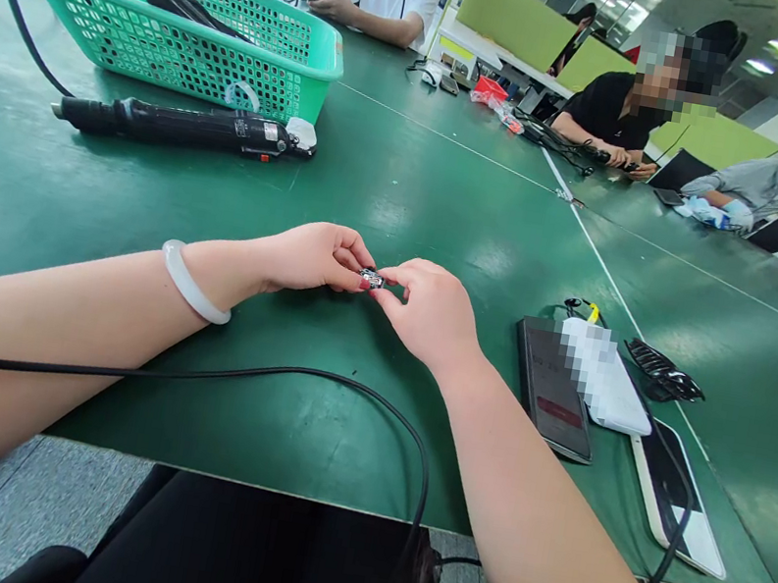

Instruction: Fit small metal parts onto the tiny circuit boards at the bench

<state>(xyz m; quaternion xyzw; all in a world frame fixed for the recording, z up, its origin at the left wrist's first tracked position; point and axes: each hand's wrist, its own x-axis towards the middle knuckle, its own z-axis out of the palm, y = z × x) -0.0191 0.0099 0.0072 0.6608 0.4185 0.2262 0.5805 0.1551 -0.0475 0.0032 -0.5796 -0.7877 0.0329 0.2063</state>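
Observation:
A small black-and-white patterned piece (pixel 371 279), too small to name, is pinched between my two hands above the green table (pixel 336 432). The fingertips of my left hand (pixel 316 257) grip its left side, and those of my right hand (pixel 430 313) close on its right side. Both hands are closed, with thumb and forefinger meeting at the piece. A white bangle (pixel 194 284) circles my left wrist. Beyond my left forearm lies a black electric screwdriver (pixel 185 126), apart from both hands.
A green perforated basket (pixel 195 65) holding a black tool stands back left. A black cable (pixel 286 371) crosses my left forearm. Right of my right hand lie a dark phone (pixel 554 384), a white block (pixel 603 375) and a white device (pixel 678 499). Several people sit across the table.

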